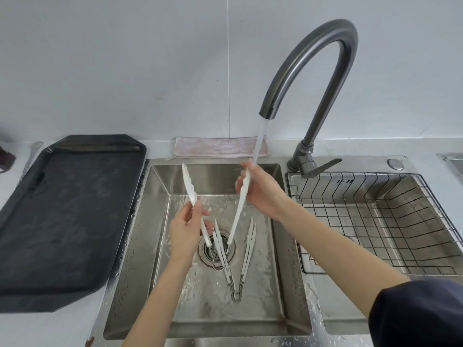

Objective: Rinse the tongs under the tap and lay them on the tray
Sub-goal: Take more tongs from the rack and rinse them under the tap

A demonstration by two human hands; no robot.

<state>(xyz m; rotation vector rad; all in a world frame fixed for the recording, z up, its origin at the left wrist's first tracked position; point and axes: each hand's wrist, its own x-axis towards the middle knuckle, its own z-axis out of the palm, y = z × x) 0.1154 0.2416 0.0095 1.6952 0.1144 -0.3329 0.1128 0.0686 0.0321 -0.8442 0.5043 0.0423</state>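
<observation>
I hold a pair of white tongs [238,211] spread wide in a V over the steel sink [160,246]. My left hand [186,229] grips the left arm of the tongs. My right hand [261,191] grips the right arm near its tip, under the stream of water from the curved dark tap [313,71]. A second pair of white tongs [246,254] lies on the sink floor beside the drain [208,251]. The dark tray [62,216] sits empty on the counter left of the sink.
A wire basket [375,221] fills the right basin. A folded pinkish cloth [218,146] lies behind the sink against the wall. The tap lever [323,165] points right. A dark object [6,156] sits at the far left edge.
</observation>
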